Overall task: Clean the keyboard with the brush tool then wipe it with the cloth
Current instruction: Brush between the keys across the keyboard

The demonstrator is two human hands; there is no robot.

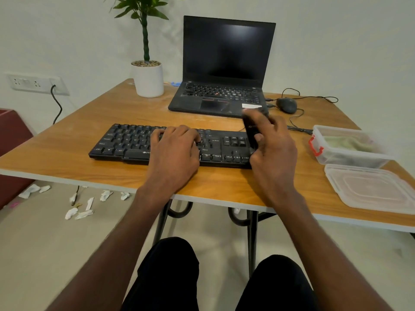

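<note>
Plainly the brushing step is in hand. The keyboard (170, 144) lies flat on the worktop (67, 140), and the left hand (175, 147) rests on its middle keys with fingers (193, 136) spread and fairly straight, pressing down to steady it. Just beside that hand, over the keyboard's numpad end, the right hand (272, 149) has its fingers (258, 138) curled round the brush tool (250, 131), a dark slim body blurred by motion; its bristle end cannot be made out. The tool looks light and rigid, so a pen-like hold low on the body should guide it well between keys. The keyboard is stiff, light plastic and likely to slide, hence the holding palm. Well to the outer side of the right hand stands an open clear box (336, 153), with what looks like the cloth (350, 143) inside, soft and limp, best pinched at a fold.
</note>
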